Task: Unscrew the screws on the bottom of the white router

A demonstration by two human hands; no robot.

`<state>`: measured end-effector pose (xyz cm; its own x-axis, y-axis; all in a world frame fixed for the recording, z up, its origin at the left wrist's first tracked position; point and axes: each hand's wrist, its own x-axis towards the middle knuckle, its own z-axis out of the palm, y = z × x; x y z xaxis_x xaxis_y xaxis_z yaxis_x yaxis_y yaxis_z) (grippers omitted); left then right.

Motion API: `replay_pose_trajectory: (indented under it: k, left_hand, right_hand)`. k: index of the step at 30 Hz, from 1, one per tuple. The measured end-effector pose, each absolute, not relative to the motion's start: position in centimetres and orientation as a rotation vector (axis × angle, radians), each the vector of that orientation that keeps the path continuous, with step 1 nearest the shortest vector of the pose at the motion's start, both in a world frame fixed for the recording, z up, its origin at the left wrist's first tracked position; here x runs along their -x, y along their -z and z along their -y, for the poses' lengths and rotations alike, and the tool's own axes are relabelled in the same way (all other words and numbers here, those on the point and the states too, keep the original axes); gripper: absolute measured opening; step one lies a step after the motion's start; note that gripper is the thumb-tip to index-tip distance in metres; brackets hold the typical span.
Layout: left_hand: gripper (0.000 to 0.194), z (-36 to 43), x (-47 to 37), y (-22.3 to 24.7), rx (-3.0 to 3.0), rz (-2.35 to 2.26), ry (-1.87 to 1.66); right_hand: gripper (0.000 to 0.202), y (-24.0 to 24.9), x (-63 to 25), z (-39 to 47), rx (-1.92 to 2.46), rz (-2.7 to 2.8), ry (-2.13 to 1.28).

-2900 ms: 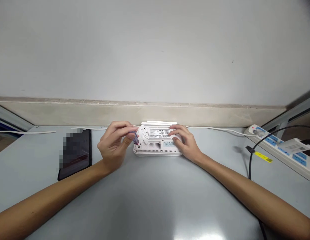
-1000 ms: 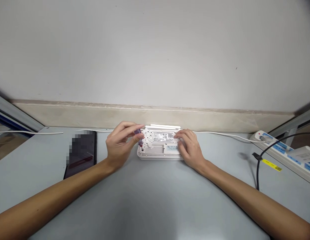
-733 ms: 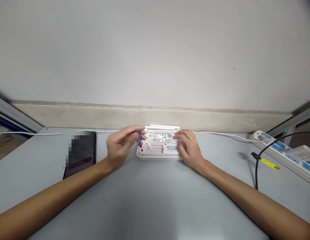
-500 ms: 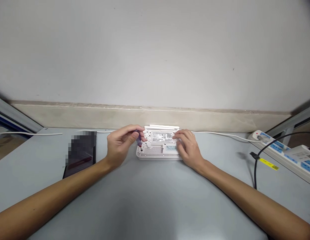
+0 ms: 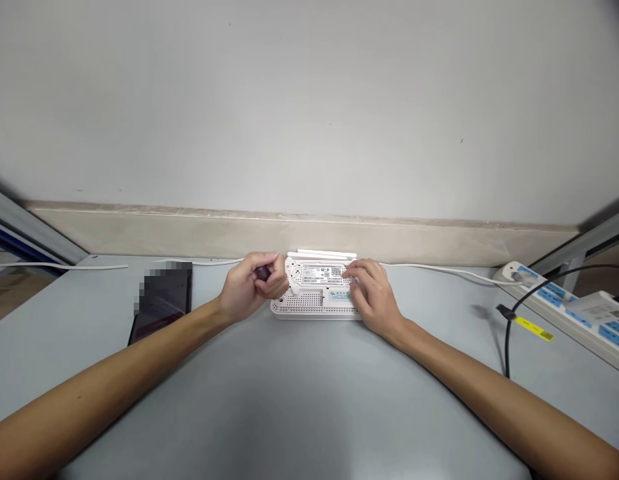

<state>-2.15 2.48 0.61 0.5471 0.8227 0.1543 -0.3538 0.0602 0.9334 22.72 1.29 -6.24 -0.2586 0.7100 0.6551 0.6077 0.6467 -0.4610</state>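
Observation:
A white router [image 5: 302, 303] with a perforated face, printed labels and a folded white antenna [image 5: 323, 255] lies label side up near the wall. My left hand [image 5: 256, 283] is curled round a dark purple screwdriver [image 5: 262, 273] over the router's left end; the tool's tip is hidden behind the fingers. At the router's right end rests my right hand [image 5: 373, 293], fingers spread across the face and edge, the thumb near the green-lettered label.
A black phone or tablet [image 5: 164, 303], partly pixelated, lies left of the router. On the right stands a white power strip [image 5: 564, 300] with blue sockets, near a black cable [image 5: 509, 340] bearing a yellow tag [image 5: 534, 329]. White cables run along the wall.
My left hand has moved slightly right and its fingers have closed further round the screwdriver, whose shaft no longer shows. My right hand has stayed on the router.

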Motion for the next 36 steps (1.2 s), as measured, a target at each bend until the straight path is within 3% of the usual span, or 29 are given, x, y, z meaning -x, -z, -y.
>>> replay_pose_trajectory:
  k: [6, 12, 18, 30, 36]
  left_hand:
    - [0.042, -2.8, 2.2, -0.2, -1.275, -0.499, -0.805]
    - [0.058, -1.8, 1.2, 1.5, -1.211, -0.644, -0.984]
    - [0.053, -2.3, 1.4, 1.7, -1.191, -0.54, -0.962]
    - [0.022, -2.4, 1.9, -0.9, -1.214, -0.497, -0.987]
    - [0.038, -2.6, 2.0, 0.1, -1.192, -0.499, -0.945]
  right_hand:
    - [0.028, 6.3, -22.6, -1.4, 1.028, 1.951, -0.14]
    - [0.028, 6.2, -22.6, -1.4, 1.038, 1.96, -0.14]
    - [0.028, 6.1, -22.8, -1.4, 1.048, 1.961, -0.145]
    - [0.028, 5.9, -22.7, -1.3, 1.053, 1.958, -0.165]
    - [0.027, 6.0, -22.7, -1.3, 1.044, 1.958, -0.167]
